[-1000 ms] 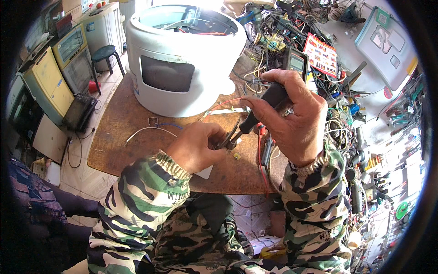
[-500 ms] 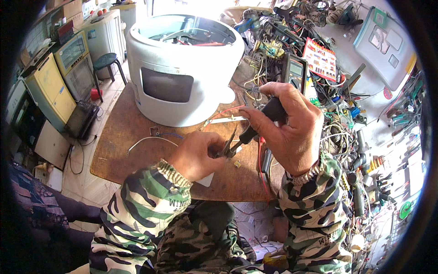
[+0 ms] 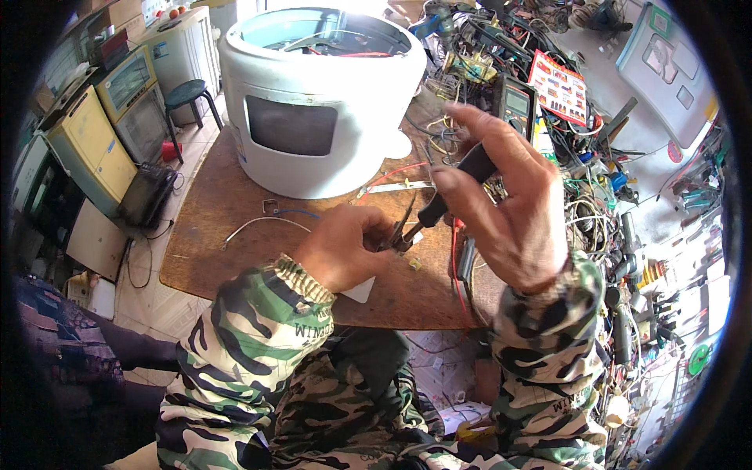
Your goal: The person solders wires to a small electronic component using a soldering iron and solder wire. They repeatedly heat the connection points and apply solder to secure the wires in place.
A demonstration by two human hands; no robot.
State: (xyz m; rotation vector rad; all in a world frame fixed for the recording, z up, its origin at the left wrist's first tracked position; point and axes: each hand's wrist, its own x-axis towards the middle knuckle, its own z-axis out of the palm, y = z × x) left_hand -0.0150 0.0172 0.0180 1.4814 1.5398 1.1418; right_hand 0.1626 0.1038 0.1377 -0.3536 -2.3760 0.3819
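Note:
My left hand [image 3: 338, 244] is closed over the table, pinching a small dark metal part [image 3: 398, 235] with a thin pointed end sticking up. The fingers hide much of that part, so its kind cannot be told. My right hand [image 3: 521, 207] is around a screwdriver [image 3: 472, 166] with a thick black handle. Its thumb and forefinger are spread, and the grip looks loose. The shaft slants down to the left, its tip at the part in my left hand. A small yellowish piece [image 3: 414, 265] lies on the wooden table [image 3: 227, 258] below the tip.
A large white round appliance housing [image 3: 313, 172] with a dark window and wires inside stands behind my hands. Tangled cables [image 3: 587, 211], a multimeter [image 3: 517, 106] and a red-and-white card [image 3: 558, 88] crowd the right side. Red and black leads [image 3: 457, 274] run near the table's front edge.
My right thumb and forefinger have spread further apart on the screwdriver handle. The left hand still holds the metal part at the tip. The whole view has shifted slightly.

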